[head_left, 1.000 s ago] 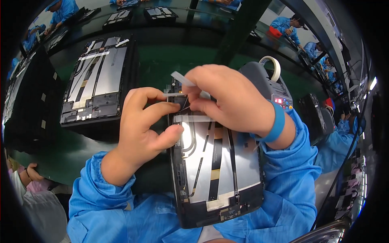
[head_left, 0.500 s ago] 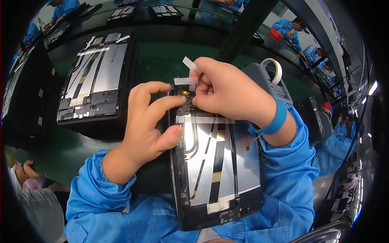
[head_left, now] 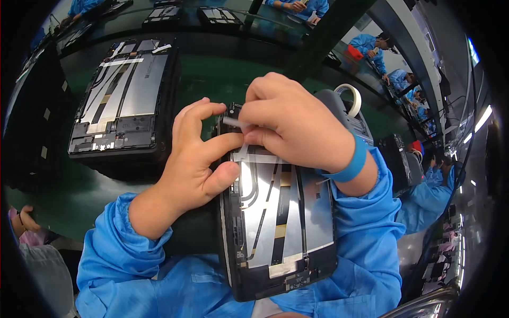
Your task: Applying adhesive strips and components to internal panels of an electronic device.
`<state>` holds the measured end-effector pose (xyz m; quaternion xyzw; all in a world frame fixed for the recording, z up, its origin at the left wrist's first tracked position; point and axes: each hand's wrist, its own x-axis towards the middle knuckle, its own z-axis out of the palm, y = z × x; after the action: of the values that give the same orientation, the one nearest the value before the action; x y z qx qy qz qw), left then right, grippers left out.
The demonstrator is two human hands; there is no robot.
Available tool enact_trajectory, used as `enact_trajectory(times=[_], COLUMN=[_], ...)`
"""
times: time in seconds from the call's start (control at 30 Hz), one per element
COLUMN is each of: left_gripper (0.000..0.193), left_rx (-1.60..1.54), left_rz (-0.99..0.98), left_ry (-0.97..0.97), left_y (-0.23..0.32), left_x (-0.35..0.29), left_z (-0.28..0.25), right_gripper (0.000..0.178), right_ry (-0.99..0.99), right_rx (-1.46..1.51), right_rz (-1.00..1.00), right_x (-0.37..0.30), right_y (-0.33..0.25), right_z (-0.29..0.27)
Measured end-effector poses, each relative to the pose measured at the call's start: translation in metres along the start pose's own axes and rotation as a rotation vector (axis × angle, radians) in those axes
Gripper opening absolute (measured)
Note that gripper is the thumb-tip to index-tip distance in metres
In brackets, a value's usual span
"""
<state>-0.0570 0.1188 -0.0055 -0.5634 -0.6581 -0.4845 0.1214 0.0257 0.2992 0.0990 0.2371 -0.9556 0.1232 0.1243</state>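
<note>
An opened tablet [head_left: 263,206], with a silver panel and black ribbon cables, tilts in front of me, its near end against my blue smock. My right hand [head_left: 299,124], wearing a blue wristband, is closed in a pinch over its far end, gripping a strip of whitish tape [head_left: 244,150] that runs down from the fingertips. Another short tape strip [head_left: 233,122] shows beside the knuckles. My left hand [head_left: 193,151] has its fingers apart, the index fingertip by the pinch and another finger at the tablet's far left corner. A longer tape strip [head_left: 265,158] crosses the panel's top.
A stack of similar opened tablets [head_left: 124,95] stands to the left on the green table [head_left: 204,79], with another dark stack [head_left: 37,116] farther left. A tape roll [head_left: 353,100] sits in a grey dispenser behind my right wrist. Co-workers in blue work beyond and at right.
My right hand has come down toward me over the tablet, carrying the tape from the far end to near the long strip. The yellow part there is now covered. My left hand stays nearly still.
</note>
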Motion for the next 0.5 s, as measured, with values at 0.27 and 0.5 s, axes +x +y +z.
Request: enact_trajectory(times=[0.27,0.5], left_gripper=[0.035,0.039], left_rx=[-0.001,-0.011], left_rz=[0.006,-0.004], left_ry=[0.007,0.019], left_y=[0.0,-0.001], left_x=[-0.002,-0.004], left_z=[0.001,0.002], right_gripper=[0.024,0.015], right_ry=[0.144,0.102], right_rx=[0.15,0.827], right_rz=[0.238,0.534], right_x=[-0.015,-0.013], right_y=[0.017,0.012], right_z=[0.008,-0.003])
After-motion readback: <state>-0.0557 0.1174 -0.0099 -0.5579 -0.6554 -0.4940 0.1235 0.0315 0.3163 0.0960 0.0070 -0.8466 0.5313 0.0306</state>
